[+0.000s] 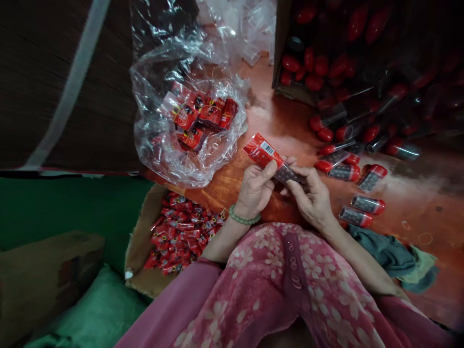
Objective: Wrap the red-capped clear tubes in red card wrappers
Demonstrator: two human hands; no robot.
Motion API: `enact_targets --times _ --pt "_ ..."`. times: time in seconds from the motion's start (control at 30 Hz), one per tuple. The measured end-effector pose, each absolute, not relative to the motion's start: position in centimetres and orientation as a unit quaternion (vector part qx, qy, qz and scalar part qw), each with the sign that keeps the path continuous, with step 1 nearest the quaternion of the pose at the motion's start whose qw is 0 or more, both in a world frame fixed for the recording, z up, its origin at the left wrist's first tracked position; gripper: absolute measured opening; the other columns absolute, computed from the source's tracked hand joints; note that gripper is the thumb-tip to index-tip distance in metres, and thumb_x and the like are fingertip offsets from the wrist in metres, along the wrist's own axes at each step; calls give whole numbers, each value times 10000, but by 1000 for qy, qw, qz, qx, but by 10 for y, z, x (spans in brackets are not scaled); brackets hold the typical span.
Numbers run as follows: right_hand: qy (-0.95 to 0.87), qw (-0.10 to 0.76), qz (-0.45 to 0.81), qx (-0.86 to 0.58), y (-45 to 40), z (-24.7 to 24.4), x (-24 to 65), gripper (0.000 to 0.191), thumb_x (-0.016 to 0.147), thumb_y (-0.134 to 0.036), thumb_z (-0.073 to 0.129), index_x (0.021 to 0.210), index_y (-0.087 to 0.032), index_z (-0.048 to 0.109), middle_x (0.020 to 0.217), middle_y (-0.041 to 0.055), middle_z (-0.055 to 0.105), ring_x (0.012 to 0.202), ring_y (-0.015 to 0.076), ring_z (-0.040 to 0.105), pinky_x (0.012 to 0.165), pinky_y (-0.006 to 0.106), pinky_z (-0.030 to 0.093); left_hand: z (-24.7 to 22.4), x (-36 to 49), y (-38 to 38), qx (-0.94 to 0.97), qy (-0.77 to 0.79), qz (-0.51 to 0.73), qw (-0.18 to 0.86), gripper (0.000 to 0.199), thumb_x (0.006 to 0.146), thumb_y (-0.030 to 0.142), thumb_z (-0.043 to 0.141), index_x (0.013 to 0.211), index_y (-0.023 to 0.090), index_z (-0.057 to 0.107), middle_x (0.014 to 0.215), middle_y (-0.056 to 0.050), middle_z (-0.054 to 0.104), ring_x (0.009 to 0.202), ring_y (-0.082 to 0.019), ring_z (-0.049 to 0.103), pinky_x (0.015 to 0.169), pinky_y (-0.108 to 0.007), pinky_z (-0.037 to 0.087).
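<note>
the left hand (255,188) and right hand (313,193) meet above the near part of the reddish table (427,208), in front of the floral garment (268,256). between them, slanting, is a red printed wrapper (259,151) with a barcode (267,147) at its upper left end and a dark beaded tube (289,175) at its lower right end. the left fingers pinch it about the middle, thumb on top; the right fingers grip the tube's lower end. a green bead bracelet (243,220) circles the left wrist. beyond the left hand, an open clear plastic bag (154,162) holds flat red packets (184,116). left of the lap, a cardboard box (139,251) contains many small red packages (184,232). to the right lie red-capped tubes (368,204), several near the right hand, more heaped farther back in shadow. a dark green cloth (380,249) lies beside the right forearm.
</note>
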State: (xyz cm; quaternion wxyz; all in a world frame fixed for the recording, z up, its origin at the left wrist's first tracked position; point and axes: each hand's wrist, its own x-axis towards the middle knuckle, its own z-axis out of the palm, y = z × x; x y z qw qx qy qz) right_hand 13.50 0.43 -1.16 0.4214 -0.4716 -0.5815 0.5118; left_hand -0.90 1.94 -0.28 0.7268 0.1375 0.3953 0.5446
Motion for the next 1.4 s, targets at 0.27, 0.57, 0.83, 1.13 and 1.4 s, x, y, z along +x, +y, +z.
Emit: enact_targets --times 0.27,0.57,0.83,1.13,1.4 --pt "-526 449 565 -449 7 -13 128 184 973 -365 628 1108 -246 590 811 -23 726 584 120 698 598 258 592 -4 -6 20 180 409 549 707 465 697 582 846 861 154 769 848 -77 794 618 -152 689 548 -260 542" --pt "-401 468 664 -423 14 -13 125 319 881 -442 751 1025 -245 546 714 -72 677 512 86 643 526 209 554 -14 -2 14 220 399 510 730 396 777 489 822 907 121 753 611 16 623 466 -45 472 482 -199 407" --pt "-423 440 681 -404 15 -18 127 415 859 -482 762 1072 -273 474 720 -81 695 481 99 656 528 230 591 -9 3 12 189 391 519 736 569 821 668 691 1047 148 744 958 -97 758 500 -43 420 456 -211 332" --pt "-425 450 655 -434 16 -9 138 525 690 -550 883 836 -274 461 572 -111 575 382 94 568 400 206 523 -16 14 -9 249 436 463 731 620 795 729 671 875 118 743 714 -34 639 579 -64 394 546 -225 311" --pt "-451 375 712 -385 8 1 138 419 713 -378 905 906 -257 553 704 -75 704 565 121 705 584 242 614 5 -13 -18 294 428 475 710 498 875 625 652 967 150 768 1014 -100 757 748 -130 623 709 -271 510"
